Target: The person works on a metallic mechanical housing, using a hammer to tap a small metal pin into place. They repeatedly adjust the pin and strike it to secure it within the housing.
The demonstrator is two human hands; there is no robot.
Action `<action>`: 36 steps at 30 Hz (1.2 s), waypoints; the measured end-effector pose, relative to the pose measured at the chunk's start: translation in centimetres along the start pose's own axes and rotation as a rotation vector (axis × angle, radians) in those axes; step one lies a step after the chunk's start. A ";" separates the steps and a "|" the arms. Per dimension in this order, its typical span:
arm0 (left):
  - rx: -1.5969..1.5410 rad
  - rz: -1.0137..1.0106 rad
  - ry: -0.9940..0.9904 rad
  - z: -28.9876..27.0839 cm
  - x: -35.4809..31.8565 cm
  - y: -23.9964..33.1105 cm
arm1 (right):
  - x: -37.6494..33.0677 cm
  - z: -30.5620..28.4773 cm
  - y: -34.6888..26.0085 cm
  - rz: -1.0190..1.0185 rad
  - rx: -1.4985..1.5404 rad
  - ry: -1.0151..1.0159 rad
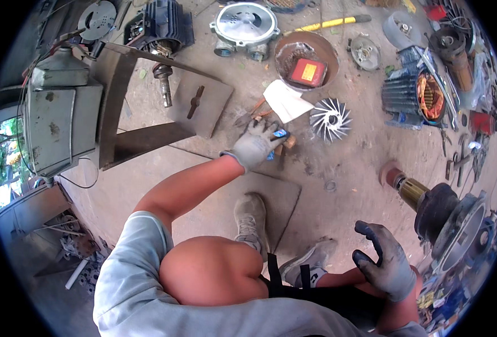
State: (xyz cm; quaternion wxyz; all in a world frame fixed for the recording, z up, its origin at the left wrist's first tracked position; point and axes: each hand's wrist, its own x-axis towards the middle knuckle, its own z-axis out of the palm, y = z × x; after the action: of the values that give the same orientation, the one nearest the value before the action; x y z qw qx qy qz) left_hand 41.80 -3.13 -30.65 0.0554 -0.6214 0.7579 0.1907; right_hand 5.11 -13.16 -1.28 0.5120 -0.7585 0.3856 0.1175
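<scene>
My left hand, in a grey glove, reaches low over the floor with its fingers curled about a small blue packet. A brown wooden-looking block is right beside the fingertips. Just beyond that hand, a white sheet of paper or cloth lies against a round rusty pan with a red box in it. To the right of the sheet is a metal fan wheel. My right hand, in a glove with dark fingertips, is raised near my right knee, thumb and fingers apart, holding nothing.
At left stands a grey metal machine with a steel frame. A motor rotor and flange are at right. Beyond are a motor housing, an end cover, a yellow-handled tool and several hand tools.
</scene>
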 end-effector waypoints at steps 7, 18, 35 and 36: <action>-0.041 -0.028 -0.119 -1.5 1.0 0.0 | 0.5 0.0 -1.9 -0.003 -0.015 0.011; -0.095 -0.053 0.007 -1.6 2.6 0.1 | 0.3 0.2 -3.1 0.040 -0.023 -0.005; -0.358 -1.440 0.618 -19.0 11.5 -16.4 | -1.6 -1.0 -3.6 0.055 0.044 0.018; -0.458 -1.530 0.613 -19.2 11.9 -17.4 | -1.7 -1.1 -3.6 0.045 0.041 0.019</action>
State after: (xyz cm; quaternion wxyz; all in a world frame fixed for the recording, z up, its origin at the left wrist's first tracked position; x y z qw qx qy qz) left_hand 58.85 -23.69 -20.61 -0.1652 -0.9821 0.0540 0.0726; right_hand 6.29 -12.66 2.63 0.5209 -0.7401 0.4098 0.1140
